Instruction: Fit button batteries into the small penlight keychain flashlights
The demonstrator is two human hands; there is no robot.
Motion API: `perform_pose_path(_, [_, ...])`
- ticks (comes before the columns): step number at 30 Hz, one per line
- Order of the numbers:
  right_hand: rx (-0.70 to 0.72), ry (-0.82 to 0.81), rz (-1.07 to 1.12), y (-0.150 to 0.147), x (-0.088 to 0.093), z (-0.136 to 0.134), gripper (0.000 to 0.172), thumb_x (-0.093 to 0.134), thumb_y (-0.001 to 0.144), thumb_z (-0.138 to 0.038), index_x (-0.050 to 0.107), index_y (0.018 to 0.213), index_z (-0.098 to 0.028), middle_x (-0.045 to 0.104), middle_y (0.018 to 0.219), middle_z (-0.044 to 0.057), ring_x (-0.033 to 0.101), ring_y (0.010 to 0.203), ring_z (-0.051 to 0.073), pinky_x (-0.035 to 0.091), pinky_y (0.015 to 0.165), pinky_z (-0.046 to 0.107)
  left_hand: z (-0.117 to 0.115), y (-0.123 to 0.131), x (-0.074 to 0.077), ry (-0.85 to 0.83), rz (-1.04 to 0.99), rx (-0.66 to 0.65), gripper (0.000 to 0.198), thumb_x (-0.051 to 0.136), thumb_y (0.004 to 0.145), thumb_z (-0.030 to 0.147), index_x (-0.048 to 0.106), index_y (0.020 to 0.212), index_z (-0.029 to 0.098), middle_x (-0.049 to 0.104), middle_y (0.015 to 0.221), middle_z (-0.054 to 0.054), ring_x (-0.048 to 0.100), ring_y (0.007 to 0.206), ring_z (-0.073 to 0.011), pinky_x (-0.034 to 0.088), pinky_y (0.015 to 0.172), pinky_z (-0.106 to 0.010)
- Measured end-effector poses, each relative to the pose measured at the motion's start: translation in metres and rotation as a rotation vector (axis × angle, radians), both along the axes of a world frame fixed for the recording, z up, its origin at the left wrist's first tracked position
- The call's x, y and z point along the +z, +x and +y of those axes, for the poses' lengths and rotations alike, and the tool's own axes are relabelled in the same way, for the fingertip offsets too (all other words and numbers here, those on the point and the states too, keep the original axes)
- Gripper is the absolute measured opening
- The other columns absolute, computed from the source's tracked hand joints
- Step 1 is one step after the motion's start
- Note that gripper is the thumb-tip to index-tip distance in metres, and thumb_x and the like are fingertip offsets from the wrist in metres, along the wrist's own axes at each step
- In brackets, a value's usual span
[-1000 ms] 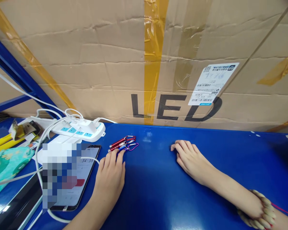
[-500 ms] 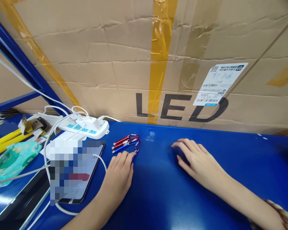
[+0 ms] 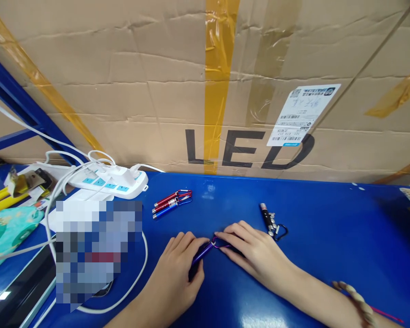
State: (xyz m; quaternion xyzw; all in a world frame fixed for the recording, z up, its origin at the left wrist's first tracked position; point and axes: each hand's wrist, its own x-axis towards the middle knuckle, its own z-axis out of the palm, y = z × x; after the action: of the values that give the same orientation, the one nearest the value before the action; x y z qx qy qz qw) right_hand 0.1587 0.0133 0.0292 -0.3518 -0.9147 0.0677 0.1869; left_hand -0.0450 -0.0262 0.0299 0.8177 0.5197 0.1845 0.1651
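A purple metal penlight point(image 3: 202, 253) with a carabiner clip lies slanted between my hands, low over the blue table. My left hand point(image 3: 181, 264) is closed round its barrel, thumb and fingers on either side. My right hand point(image 3: 256, 255) pinches the purple carabiner point(image 3: 222, 246) at the other end, partly hidden by the fingers. Behind the right hand lies a black penlight point(image 3: 266, 217) with small silver pieces and a black carabiner point(image 3: 280, 233). Further left, two red penlights point(image 3: 166, 199) and a blue penlight point(image 3: 165, 211) rest side by side, clips pointing right.
A white power strip point(image 3: 131, 184) with tangled cables stands at the back left. Nearer are a phone, partly blurred out, a dark flat device point(image 3: 23, 287), a green packet point(image 3: 12, 228) and yellow tubes point(image 3: 10, 201). A large cardboard box point(image 3: 157, 100) walls off the back.
My left hand has drawn the purple penlight right and nearer, away from the others. My right hand has moved left to its clip, and the black penlight now shows behind it.
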Motion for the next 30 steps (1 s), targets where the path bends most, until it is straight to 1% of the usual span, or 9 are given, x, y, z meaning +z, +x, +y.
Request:
perform_pose_path(3, [0.026,0.076,-0.027,-0.001,-0.002,0.0,0.028,0.043,0.094,-0.025,0.062,0.112,-0.015,0.063,0.096,0.008,0.058,0.085,0.019,0.055,0.068,0.03,-0.002,0.001,0.0,-0.032,0.016,0.019,0.031,0.043,0.082,0.009,0.057,0.107,0.021,0.062,0.091,-0.007,0.059,0.086,-0.0268,0.046,0.084,-0.057])
perform_pose_path(7, [0.061,0.178,-0.044,-0.002,-0.004,0.0,0.031,0.038,0.095,-0.025,0.064,0.109,-0.014,0.063,0.092,0.009,0.058,0.08,0.019,0.054,0.062,0.029,-0.002,0.001,-0.002,-0.088,0.014,0.064,0.027,0.04,0.088,0.015,0.055,0.109,0.023,0.063,0.102,-0.007,0.058,0.098,-0.0291,0.042,0.089,-0.058])
perform_pose_path(9, [0.068,0.147,0.01,-0.001,-0.005,0.0,0.032,0.036,0.096,-0.023,0.064,0.107,-0.014,0.064,0.09,0.009,0.058,0.078,0.017,0.053,0.061,0.027,-0.002,0.0,-0.001,-0.12,-0.008,0.068,0.025,0.036,0.092,0.018,0.053,0.11,0.023,0.063,0.105,-0.007,0.057,0.1,-0.0287,0.041,0.09,-0.058])
perform_pose_path(15, [0.061,-0.05,0.283,-0.001,-0.006,-0.001,0.033,0.033,0.098,-0.022,0.061,0.113,-0.011,0.067,0.081,0.007,0.061,0.071,0.015,0.053,0.063,0.027,-0.001,-0.001,0.003,-0.203,-0.149,0.076,0.024,0.029,0.095,0.019,0.047,0.109,0.025,0.061,0.103,-0.005,0.057,0.098,-0.0248,0.041,0.09,-0.053])
perform_pose_path(18, [0.036,-0.15,0.362,-0.004,-0.004,-0.004,0.032,0.035,0.098,-0.025,0.062,0.111,-0.014,0.068,0.081,0.006,0.063,0.07,0.014,0.053,0.062,0.024,-0.002,0.001,0.003,-0.203,-0.127,0.044,0.019,0.036,0.094,0.024,0.047,0.11,0.025,0.061,0.104,-0.005,0.056,0.097,-0.026,0.04,0.09,-0.055])
perform_pose_path(21, [0.064,-0.231,0.396,-0.007,-0.003,-0.008,0.031,0.037,0.097,-0.025,0.062,0.111,-0.014,0.068,0.083,0.005,0.063,0.071,0.013,0.052,0.063,0.022,-0.004,0.003,0.0,-0.177,-0.048,-0.026,0.011,0.047,0.091,0.027,0.053,0.099,0.023,0.064,0.096,-0.005,0.057,0.09,-0.0279,0.041,0.085,-0.055])
perform_pose_path(25, [0.147,-0.199,0.361,-0.008,-0.001,-0.011,0.031,0.037,0.097,-0.025,0.062,0.11,-0.012,0.066,0.083,0.007,0.062,0.07,0.014,0.052,0.06,0.023,-0.005,0.004,-0.003,-0.12,0.002,-0.09,0.013,0.044,0.092,0.023,0.054,0.086,0.02,0.064,0.078,-0.004,0.058,0.076,-0.0266,0.046,0.07,-0.046])
perform_pose_path(27, [0.152,-0.165,0.337,-0.008,0.0,-0.01,0.032,0.036,0.098,-0.026,0.062,0.109,-0.011,0.066,0.085,0.007,0.062,0.07,0.014,0.053,0.059,0.023,-0.005,0.003,-0.002,-0.1,-0.016,-0.08,0.014,0.04,0.093,0.02,0.052,0.086,0.019,0.063,0.077,-0.004,0.057,0.072,-0.0252,0.046,0.066,-0.042])
perform_pose_path(30, [0.123,-0.13,0.299,-0.008,-0.001,-0.01,0.036,0.034,0.098,-0.03,0.059,0.114,-0.011,0.066,0.089,0.008,0.064,0.074,0.014,0.054,0.062,0.023,-0.004,0.002,0.0,-0.112,-0.079,-0.063,0.015,0.035,0.093,0.017,0.049,0.091,0.019,0.064,0.082,-0.005,0.058,0.073,-0.0235,0.047,0.069,-0.041])
